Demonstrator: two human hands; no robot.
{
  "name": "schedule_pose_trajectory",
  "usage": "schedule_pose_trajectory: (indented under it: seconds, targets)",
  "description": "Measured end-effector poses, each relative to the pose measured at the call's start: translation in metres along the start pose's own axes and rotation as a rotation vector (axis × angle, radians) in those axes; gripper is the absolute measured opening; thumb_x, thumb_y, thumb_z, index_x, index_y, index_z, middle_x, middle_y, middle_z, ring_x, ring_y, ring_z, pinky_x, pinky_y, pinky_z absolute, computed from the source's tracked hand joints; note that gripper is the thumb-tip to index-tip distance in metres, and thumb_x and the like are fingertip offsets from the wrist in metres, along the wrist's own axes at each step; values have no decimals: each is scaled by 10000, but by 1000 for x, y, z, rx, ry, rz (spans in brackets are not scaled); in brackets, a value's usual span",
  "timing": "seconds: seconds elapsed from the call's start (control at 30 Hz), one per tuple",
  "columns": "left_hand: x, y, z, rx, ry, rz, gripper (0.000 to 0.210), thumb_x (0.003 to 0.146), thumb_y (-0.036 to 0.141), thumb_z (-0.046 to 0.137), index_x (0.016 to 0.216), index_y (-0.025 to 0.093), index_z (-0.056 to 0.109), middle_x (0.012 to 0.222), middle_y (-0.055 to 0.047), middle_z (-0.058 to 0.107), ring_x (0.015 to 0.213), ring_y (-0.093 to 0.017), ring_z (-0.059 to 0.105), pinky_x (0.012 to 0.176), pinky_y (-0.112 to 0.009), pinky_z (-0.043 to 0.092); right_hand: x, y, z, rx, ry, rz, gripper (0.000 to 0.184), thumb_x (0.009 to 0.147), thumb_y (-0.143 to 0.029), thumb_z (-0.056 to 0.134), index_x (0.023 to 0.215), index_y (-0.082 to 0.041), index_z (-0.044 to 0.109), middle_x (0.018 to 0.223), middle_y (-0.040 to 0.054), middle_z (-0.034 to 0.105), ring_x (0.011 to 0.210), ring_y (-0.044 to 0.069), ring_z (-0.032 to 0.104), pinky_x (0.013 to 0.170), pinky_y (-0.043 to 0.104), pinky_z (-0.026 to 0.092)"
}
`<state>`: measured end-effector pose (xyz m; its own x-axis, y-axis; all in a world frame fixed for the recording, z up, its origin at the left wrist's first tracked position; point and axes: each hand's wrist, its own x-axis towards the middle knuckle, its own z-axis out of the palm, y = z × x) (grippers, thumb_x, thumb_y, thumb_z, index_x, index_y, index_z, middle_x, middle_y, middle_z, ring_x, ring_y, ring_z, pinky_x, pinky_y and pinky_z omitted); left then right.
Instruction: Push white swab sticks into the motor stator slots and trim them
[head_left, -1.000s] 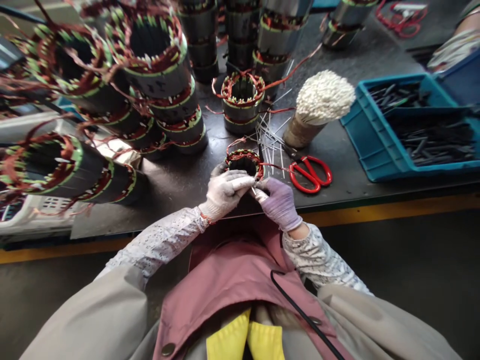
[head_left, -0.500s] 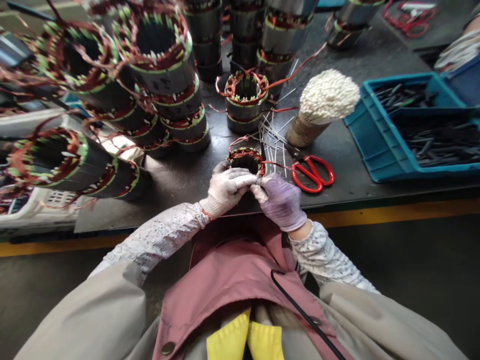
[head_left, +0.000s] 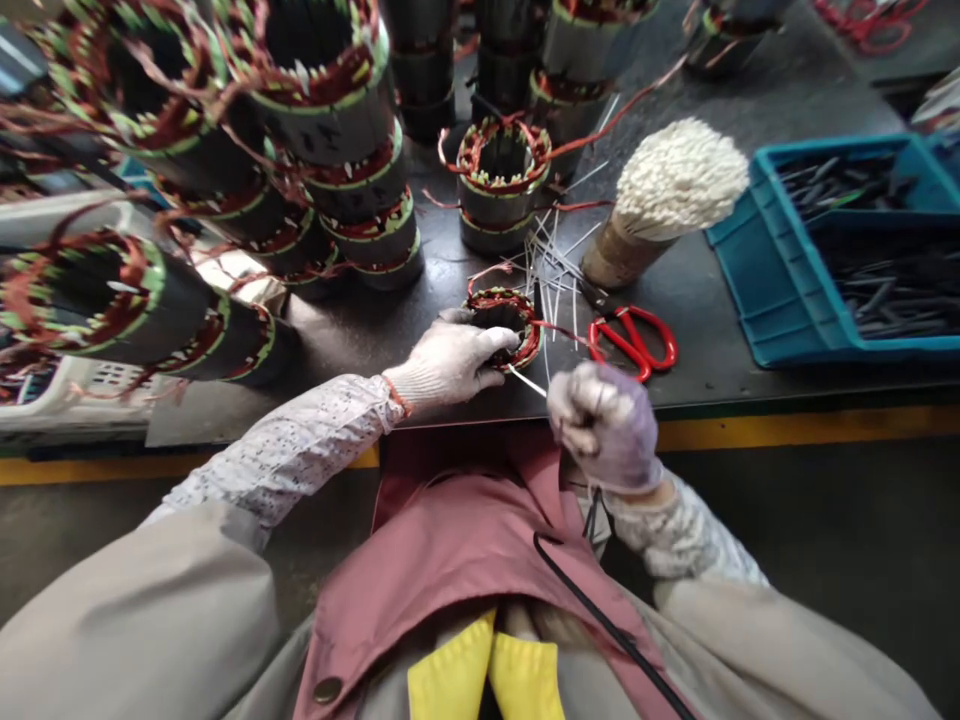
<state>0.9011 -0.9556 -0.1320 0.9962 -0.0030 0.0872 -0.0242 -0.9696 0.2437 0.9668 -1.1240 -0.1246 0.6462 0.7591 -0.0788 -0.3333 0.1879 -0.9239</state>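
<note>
A small motor stator (head_left: 531, 345) with red windings stands at the table's front edge. My left hand (head_left: 450, 362), in a white glove, grips its near left side, the thumb over the rim and a finger reaching into the bore. From the stator's near rim a white cord (head_left: 529, 381) runs out taut to the right. My right hand (head_left: 606, 425), in a purple and white glove, is closed in a fist on the cord's other end, a little in front of the table edge. Red-handled scissors (head_left: 637, 342) lie just beyond that hand.
Loose white cord pieces (head_left: 555, 262) are scattered behind the stator. A bundle of white cords (head_left: 679, 185) stands upright near a blue bin (head_left: 772, 290) of dark pieces. Another stator (head_left: 501, 190) stands behind; stacked stators (head_left: 360, 200) and a white basket (head_left: 90, 400) fill the left.
My right hand has moved right and toward me, away from the stator, drawing the white cord out straight. My left hand has shifted from pinching at the near rim to holding the stator.
</note>
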Motion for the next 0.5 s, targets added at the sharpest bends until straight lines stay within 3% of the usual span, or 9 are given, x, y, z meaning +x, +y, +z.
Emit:
schedule_pose_trajectory:
  seconds: [0.1, 0.17, 0.2, 0.27, 0.33, 0.37, 0.43, 0.5]
  targets:
    - [-1, 4, -7, 104, -43, 74, 393, 849, 323, 666, 1229, 243, 606, 924, -30, 751, 909, -224, 703, 996, -409, 433, 50, -19, 5, 30, 166, -31, 391, 808, -383, 597, 565, -220, 338, 480, -72, 394, 328, 31, 232, 309, 203, 175]
    - [-5, 0, -14, 237, -33, 164, 398, 878, 208, 593, 1276, 214, 575, 1086, -80, 731, 1014, -246, 677, 976, -425, 442, 74, -32, -4, -150, 222, -39, 312, 850, -378, 556, 615, -208, 442, 522, -44, 476, 352, 53, 324, 327, 218, 250]
    - [-7, -4, -19, 319, -18, 202, 397, 887, 157, 549, 1280, 206, 571, 1191, -103, 697, 1093, -262, 647, 963, -433, 445, 80, -37, -15, -258, 253, -124, 264, 868, -379, 542, 678, -198, 511, 567, -26, 525, 380, 69, 385, 349, 229, 301]
    - [-10, -17, -27, 459, -16, 243, 371, 900, 108, 484, 1234, 217, 602, 1286, -106, 651, 1163, -277, 606, 873, -402, 473, 83, -45, -43, -515, 377, -435, 193, 883, -376, 558, 847, -193, 606, 726, 20, 618, 529, 108, 524, 468, 263, 433]
    - [-11, -29, -34, 495, -102, 311, 356, 911, 117, 470, 1205, 249, 621, 1220, -75, 689, 1058, -245, 638, 718, -324, 475, 83, -52, -75, -800, 549, -748, 174, 852, -368, 647, 944, -221, 641, 924, 65, 655, 789, 159, 594, 692, 319, 509]
    - [-10, -33, -35, 481, -154, 355, 368, 917, 127, 471, 1226, 268, 612, 1177, -59, 707, 991, -222, 648, 658, -296, 458, 85, -55, -89, -946, 603, -833, 199, 819, -361, 701, 962, -230, 656, 1009, 85, 653, 915, 190, 582, 800, 356, 497]
    - [-8, -39, -35, 445, -195, 402, 405, 932, 161, 476, 1301, 297, 569, 1096, -47, 729, 902, -196, 642, 600, -270, 432, 95, -59, -107, -1185, 612, -836, 279, 747, -357, 786, 961, -213, 681, 1115, 124, 636, 1073, 256, 519, 915, 429, 432]
    - [-7, -40, -29, 409, -167, 397, 425, 947, 212, 484, 1359, 311, 526, 1030, -47, 737, 887, -191, 628, 593, -258, 424, 110, -60, -112, -1287, 575, -753, 285, 738, -368, 794, 915, -172, 686, 1134, 147, 626, 1127, 285, 477, 919, 456, 387]
